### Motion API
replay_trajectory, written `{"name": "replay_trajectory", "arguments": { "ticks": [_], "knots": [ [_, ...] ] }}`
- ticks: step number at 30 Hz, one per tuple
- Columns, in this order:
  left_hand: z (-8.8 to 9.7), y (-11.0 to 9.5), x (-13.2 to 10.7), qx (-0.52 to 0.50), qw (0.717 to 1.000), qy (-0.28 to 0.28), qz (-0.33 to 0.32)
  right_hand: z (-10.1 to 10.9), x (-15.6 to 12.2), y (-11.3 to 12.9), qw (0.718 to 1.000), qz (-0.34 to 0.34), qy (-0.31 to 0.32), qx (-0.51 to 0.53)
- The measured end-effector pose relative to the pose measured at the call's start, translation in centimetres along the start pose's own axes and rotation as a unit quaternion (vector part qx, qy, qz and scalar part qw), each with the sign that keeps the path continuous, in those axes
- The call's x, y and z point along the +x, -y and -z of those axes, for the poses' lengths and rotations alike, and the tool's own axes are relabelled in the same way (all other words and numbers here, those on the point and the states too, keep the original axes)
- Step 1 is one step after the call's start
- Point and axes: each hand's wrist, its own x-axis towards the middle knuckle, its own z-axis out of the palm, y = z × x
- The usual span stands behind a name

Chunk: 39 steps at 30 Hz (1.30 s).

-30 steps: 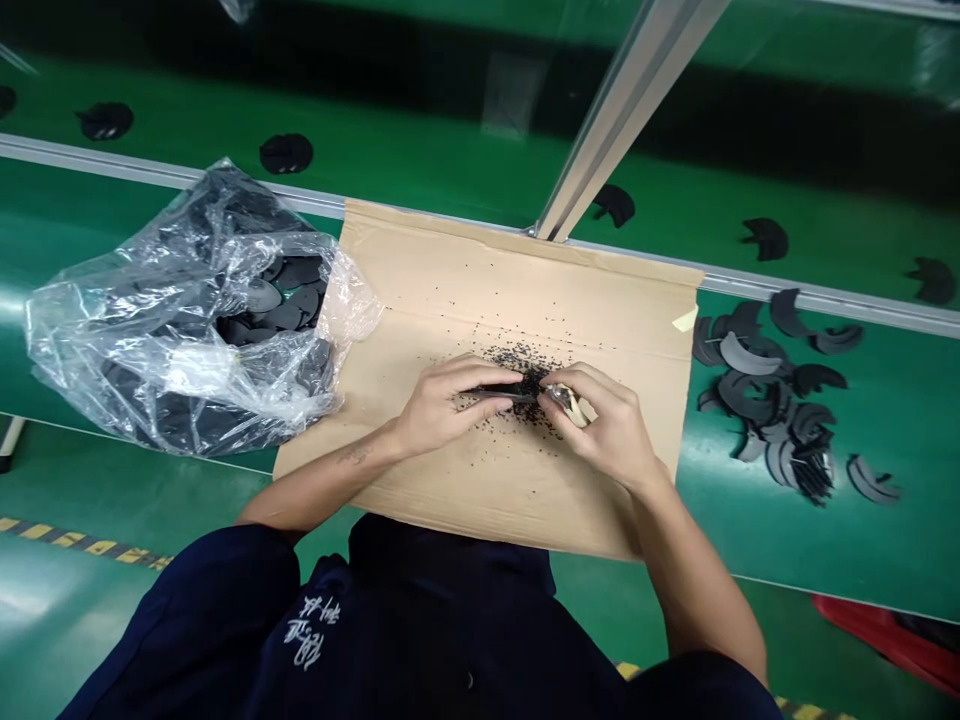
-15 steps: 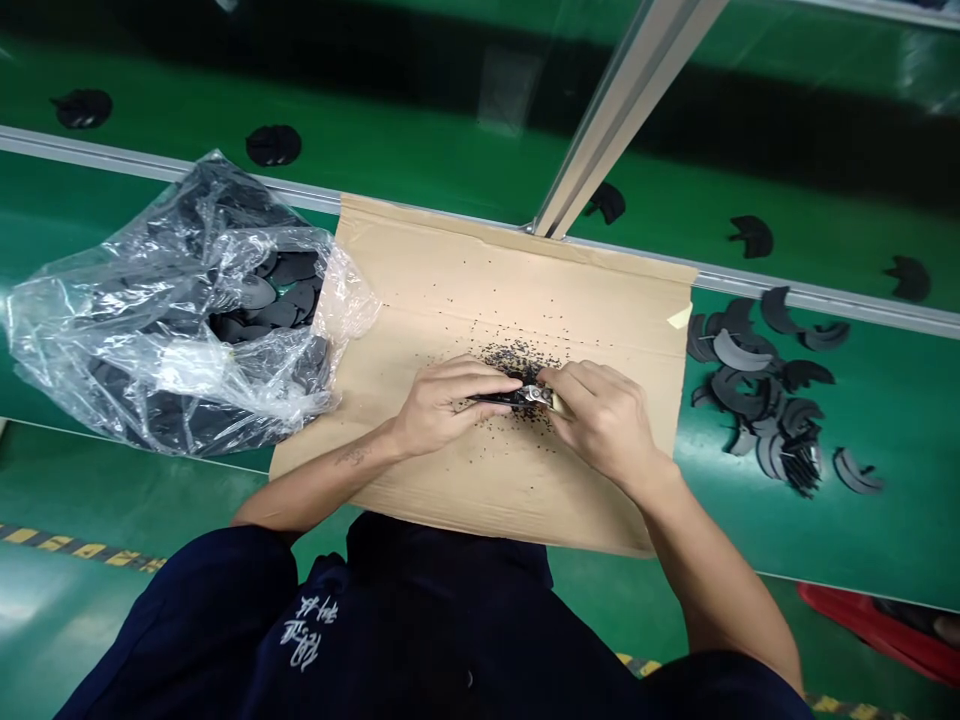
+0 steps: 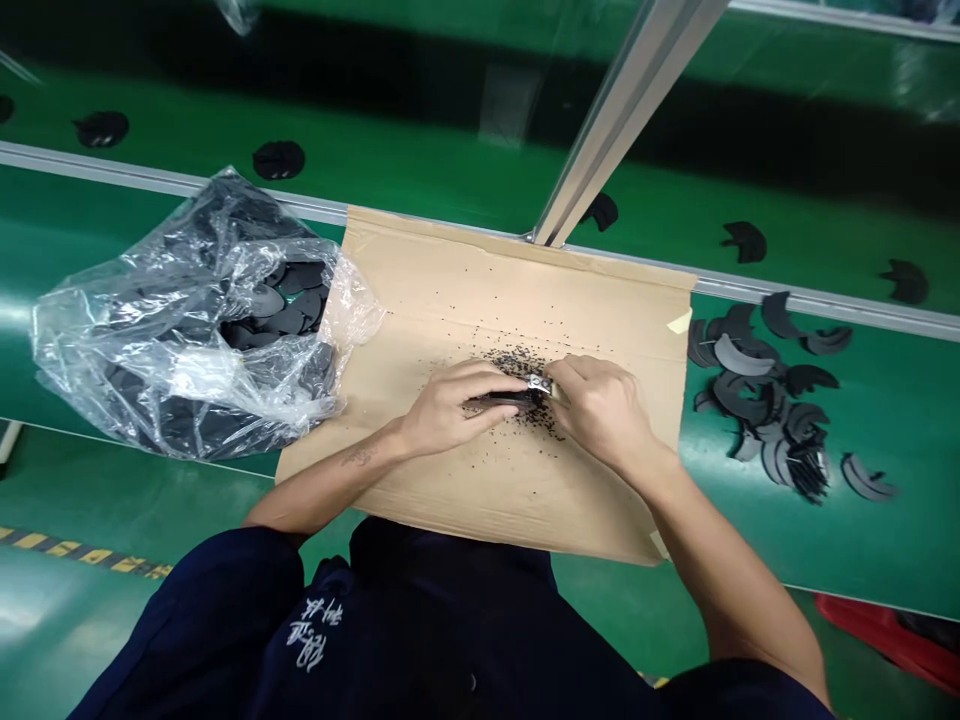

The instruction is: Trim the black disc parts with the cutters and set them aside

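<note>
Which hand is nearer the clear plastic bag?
Left. The left hand is apart from the plastic bag, over the cardboard; the right hand is farther away.

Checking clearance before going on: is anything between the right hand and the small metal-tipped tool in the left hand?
Nothing visible does: the right hand meets the small metal-tipped tool directly, and the left hand grips its dark handle, above scattered black crumbs on cardboard.

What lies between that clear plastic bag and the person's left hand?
Between the clear plastic bag and the left hand, the head view shows a cardboard sheet with scattered black crumbs.
</note>
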Motion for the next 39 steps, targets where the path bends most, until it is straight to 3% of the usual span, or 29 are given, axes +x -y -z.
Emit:
{"name": "replay_trajectory", "arguments": {
  "ticks": [4, 8, 10, 14, 16, 18, 22, 26, 30, 39],
  "knots": [
    [0.3, 0.5, -0.1, 0.059, 0.998, -0.012, -0.001, 1.5, -0.4, -0.8, 1.0, 0.0, 0.026, -0.006],
    [1.1, 1.1, -0.3, -0.035, 0.991, -0.074, 0.108, 1.9, -1.9, -1.9, 0.982, -0.059, 0.043, 0.172],
    [1.3, 1.2, -0.3, -0.108, 0.979, -0.098, 0.142, 1.3, -2.2, -1.4, 0.948, -0.094, 0.013, 0.304],
    [0.9, 0.9, -0.2, -0.149, 0.976, -0.084, 0.136, -0.3, -1.7, 1.4, 0.844, -0.111, -0.058, 0.522],
    [0.7, 0.7, -0.2, -0.121, 0.982, -0.075, 0.127, -0.6, -1.3, 2.5, 0.83, -0.097, -0.065, 0.545],
    [0.6, 0.7, -0.2, -0.094, 0.986, -0.072, 0.115, -0.4, -1.2, 2.8, 0.849, -0.073, -0.075, 0.517],
    [0.7, 1.0, -0.6, -0.103, 0.986, -0.068, 0.115, 0.7, -1.5, 1.1, 0.926, 0.002, -0.088, 0.368],
    [0.5, 1.0, -0.9, -0.139, 0.982, -0.069, 0.103, 1.1, -1.6, -0.5, 0.974, 0.007, -0.085, 0.209],
    [0.3, 0.7, -1.0, -0.147, 0.985, -0.061, 0.063, 1.0, -1.1, -0.3, 0.99, 0.049, -0.051, 0.12],
    [0.7, 0.4, -1.1, -0.119, 0.989, -0.079, 0.034, 1.1, -0.2, 0.8, 0.992, 0.093, -0.051, 0.062]
  ]
}}
